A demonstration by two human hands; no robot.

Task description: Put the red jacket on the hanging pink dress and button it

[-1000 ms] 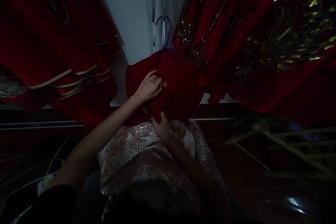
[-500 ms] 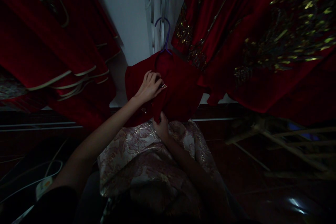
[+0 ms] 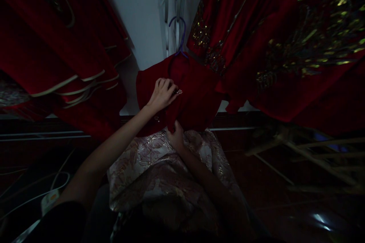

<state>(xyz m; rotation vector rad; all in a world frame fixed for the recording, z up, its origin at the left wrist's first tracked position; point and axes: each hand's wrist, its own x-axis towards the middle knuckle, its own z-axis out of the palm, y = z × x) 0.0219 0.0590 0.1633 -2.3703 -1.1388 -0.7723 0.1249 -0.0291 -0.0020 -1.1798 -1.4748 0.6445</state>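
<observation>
White wall behind; hands point(image 3: 162, 95) pinch velvety red garment point(image 3: 196, 95).

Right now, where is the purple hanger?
The purple hanger hangs top centre in the head view, above the red garment that the left hand touches.

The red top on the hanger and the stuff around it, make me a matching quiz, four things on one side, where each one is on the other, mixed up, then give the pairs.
Things:
1. purple hanger hook
2. left hand
3. right hand
4. pale brocade skirt

Places:
A. pinching the bottom hem of the red top
B. hanging below the red top
C. on the top's front, at a sparkly button
D. on the white rail above the top

Pairs: 1-D, 2-C, 3-A, 4-B
</observation>
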